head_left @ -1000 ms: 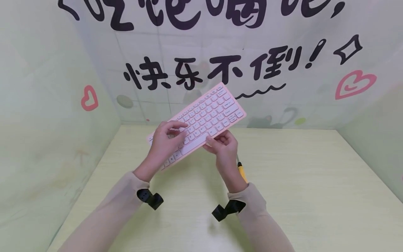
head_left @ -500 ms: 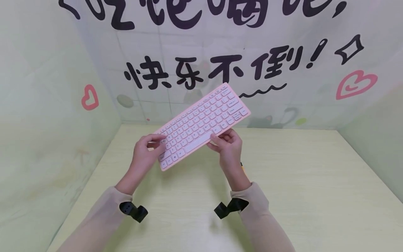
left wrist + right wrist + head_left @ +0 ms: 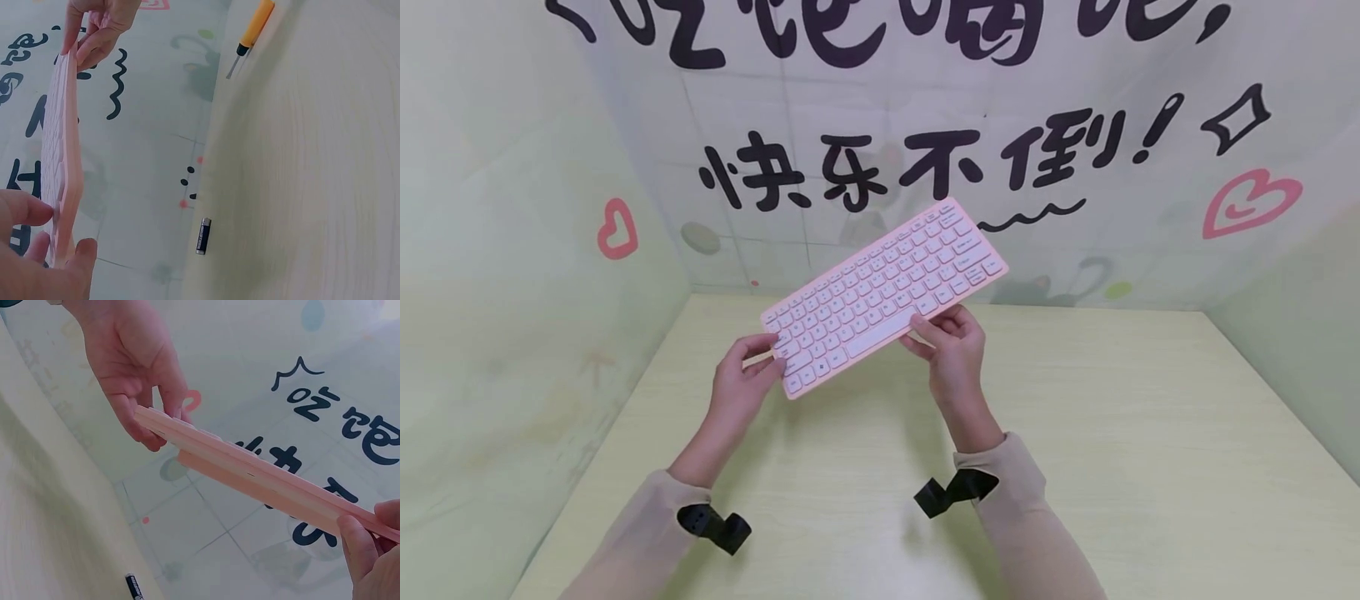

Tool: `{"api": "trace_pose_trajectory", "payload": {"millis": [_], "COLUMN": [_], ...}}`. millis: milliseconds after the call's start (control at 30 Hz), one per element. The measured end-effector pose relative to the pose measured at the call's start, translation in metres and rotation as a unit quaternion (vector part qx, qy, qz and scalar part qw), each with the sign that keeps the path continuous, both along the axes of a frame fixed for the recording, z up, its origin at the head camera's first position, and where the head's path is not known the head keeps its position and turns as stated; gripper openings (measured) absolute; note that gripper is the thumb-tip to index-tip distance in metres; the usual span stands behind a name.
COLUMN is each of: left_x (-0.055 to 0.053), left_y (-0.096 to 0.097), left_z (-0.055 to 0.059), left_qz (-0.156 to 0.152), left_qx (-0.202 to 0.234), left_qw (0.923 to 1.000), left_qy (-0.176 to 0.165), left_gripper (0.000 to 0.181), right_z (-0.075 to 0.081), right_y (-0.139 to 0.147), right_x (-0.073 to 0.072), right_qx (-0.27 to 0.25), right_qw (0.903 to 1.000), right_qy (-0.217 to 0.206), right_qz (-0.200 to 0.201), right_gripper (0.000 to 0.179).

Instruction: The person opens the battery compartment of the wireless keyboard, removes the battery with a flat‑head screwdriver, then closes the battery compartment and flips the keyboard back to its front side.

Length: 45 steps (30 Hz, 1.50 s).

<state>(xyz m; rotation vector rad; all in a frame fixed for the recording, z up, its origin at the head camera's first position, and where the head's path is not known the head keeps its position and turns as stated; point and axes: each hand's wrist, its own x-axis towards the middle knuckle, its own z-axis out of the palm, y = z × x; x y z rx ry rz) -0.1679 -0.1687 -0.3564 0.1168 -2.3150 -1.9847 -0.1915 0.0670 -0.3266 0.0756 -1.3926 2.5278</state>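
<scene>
A pink keyboard (image 3: 887, 292) with white keys is held up over the table, keys towards me and its right end higher. At its lower left end my left hand (image 3: 745, 375) pinches the edge, thumb and fingers on either side, as the left wrist view shows. My right hand (image 3: 955, 350) grips the near long edge right of the middle, thumb on the key side and the other fingers partly hidden behind. Seen edge-on in the right wrist view, the keyboard (image 3: 250, 469) has a thicker raised strip along its underside.
On the pale wooden table (image 3: 312, 156) lie a screwdriver (image 3: 256, 25) with a yellow-orange handle and a small black-and-silver battery (image 3: 204, 236). A printed cloth wall (image 3: 880, 100) stands behind the table, with further walls at the left and right.
My left hand has slid left and down from over the keys to the keyboard's left end and now grips it. The keyboard and right hand have shifted slightly right.
</scene>
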Motion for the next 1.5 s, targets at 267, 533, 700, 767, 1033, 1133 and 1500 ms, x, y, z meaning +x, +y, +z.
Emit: {"api": "trace_pose_trajectory", "payload": {"millis": [267,533,700,767,1033,1133,1500], "left_x": [-0.001,-0.001,0.001,0.002,0.004,0.005,0.007], "left_y": [0.006,0.006,0.002,0.000,-0.011,-0.015,-0.032], "left_z": [-0.002,0.000,0.001,0.000,-0.005,-0.006,-0.001], "left_qz": [-0.011,-0.006,0.000,0.002,0.012,0.010,-0.016], "left_qx": [0.123,0.146,0.160,0.162,0.164,0.161,0.154], "left_qw": [0.9921,0.9889,0.9864,0.9862,0.9856,0.9863,0.9877], "left_qy": [-0.021,-0.030,-0.035,-0.034,-0.040,-0.036,-0.023], "left_gripper": [0.044,0.046,0.047,0.048,0.048,0.048,0.049], "right_z": [0.000,-0.002,-0.003,-0.004,-0.001,0.001,0.003], "right_y": [0.003,0.009,0.012,0.013,0.020,0.022,0.034], "right_x": [0.000,-0.003,-0.004,-0.004,-0.006,-0.006,-0.010], "right_qx": [-0.007,-0.006,0.000,0.001,-0.009,-0.013,-0.038], "right_qw": [0.9999,0.9993,0.9993,0.9993,0.9998,0.9998,0.9992], "right_qy": [-0.011,-0.028,-0.010,-0.001,0.002,0.002,0.007], "right_qz": [0.003,0.025,0.037,0.037,0.019,0.014,-0.006], "right_gripper": [0.018,0.020,0.024,0.026,0.027,0.026,0.021]}}
